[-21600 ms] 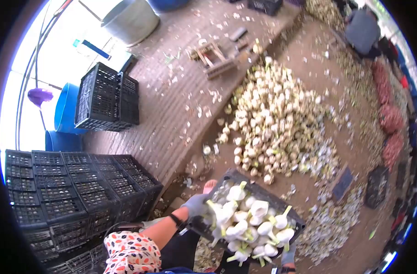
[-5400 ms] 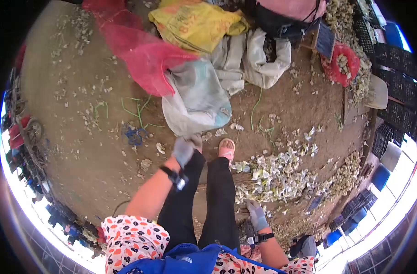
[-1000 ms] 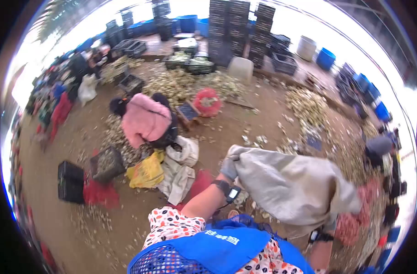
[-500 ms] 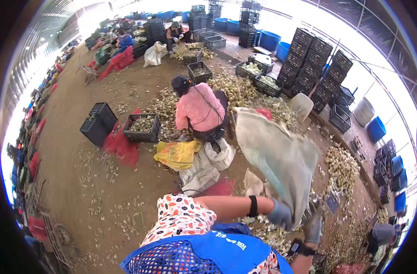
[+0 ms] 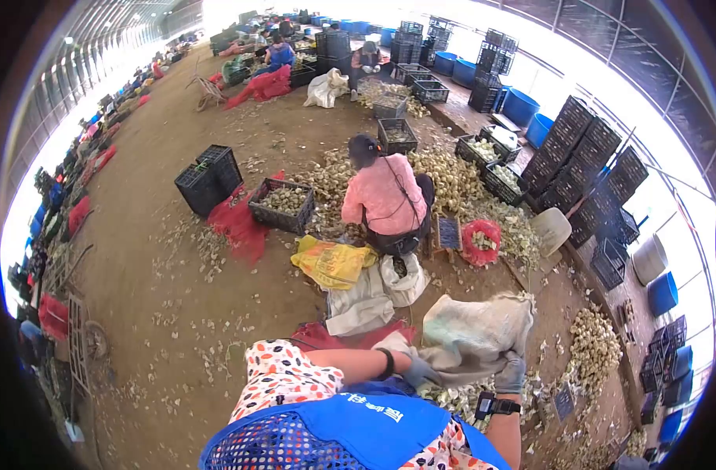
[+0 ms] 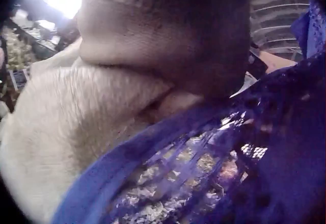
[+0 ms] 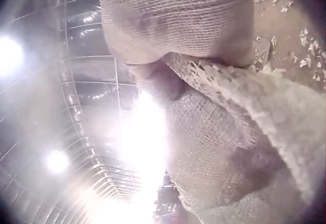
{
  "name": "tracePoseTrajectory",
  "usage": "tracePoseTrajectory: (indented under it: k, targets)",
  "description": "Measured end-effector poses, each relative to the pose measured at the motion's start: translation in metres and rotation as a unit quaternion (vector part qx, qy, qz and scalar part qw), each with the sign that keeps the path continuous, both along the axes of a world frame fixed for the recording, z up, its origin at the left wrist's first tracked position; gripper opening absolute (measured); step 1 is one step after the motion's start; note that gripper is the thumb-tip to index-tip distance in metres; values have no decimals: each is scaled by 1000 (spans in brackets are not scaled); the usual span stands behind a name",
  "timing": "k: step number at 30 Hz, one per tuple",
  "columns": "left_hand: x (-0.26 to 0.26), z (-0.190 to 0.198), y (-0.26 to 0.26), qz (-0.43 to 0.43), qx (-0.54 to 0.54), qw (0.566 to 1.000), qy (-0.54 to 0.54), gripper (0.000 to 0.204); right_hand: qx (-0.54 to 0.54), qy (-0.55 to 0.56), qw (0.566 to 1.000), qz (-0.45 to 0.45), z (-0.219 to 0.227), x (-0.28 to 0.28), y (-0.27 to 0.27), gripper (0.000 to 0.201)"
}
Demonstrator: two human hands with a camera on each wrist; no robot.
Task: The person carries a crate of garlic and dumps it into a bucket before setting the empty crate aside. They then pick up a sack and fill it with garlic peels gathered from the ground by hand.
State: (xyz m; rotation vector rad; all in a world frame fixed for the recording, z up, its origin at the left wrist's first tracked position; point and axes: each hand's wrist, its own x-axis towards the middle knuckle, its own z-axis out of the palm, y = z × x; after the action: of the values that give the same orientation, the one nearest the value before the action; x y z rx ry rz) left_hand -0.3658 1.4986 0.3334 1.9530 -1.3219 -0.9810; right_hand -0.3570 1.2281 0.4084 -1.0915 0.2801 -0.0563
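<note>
A pale woven sack [image 5: 475, 329] hangs in front of my body, held at its near edge by both gloved hands. My left hand [image 5: 422, 373], in a grey knit glove, grips the sack's left side close to my blue apron [image 5: 366, 419]. In the left wrist view, the curled glove [image 6: 163, 40] overlaps the bunched sack cloth [image 6: 56, 117]. My right hand [image 5: 511, 374] grips the right corner. In the right wrist view, the sack's rough hem [image 7: 229, 96] runs out from under the curled glove [image 7: 173, 25].
A person in pink [image 5: 385, 196] crouches ahead beside garlic heaps and a filled black crate [image 5: 282, 205]. Yellow [image 5: 332, 262] and white sacks [image 5: 362, 301] lie nearer. Another garlic heap [image 5: 594, 345] is at right. Stacked black crates [image 5: 562, 149] stand behind. Peelings litter the ground.
The crate of garlic bulbs held earliest is no longer in hand. The sack, on the ground later, was lifted and swung; now it hangs lower, hands farther apart. The view has turned and tilted up.
</note>
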Motion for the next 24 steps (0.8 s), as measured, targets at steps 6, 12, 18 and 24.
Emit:
tracePoseTrajectory:
  k: [6,12,18,24]
  targets:
    - [18,-5,94,253,-40,932,254,58,-24,-1,996,85,0,21,33,38]
    - [61,-13,143,469,-179,847,174,60,-255,-74,921,284,38,24,80,24]
    - [71,101,156,589,-347,723,97,75,-314,-132,821,459,61,19,112,18]
    - [66,162,160,404,20,898,-175,88,-302,-179,772,530,70,24,124,21]
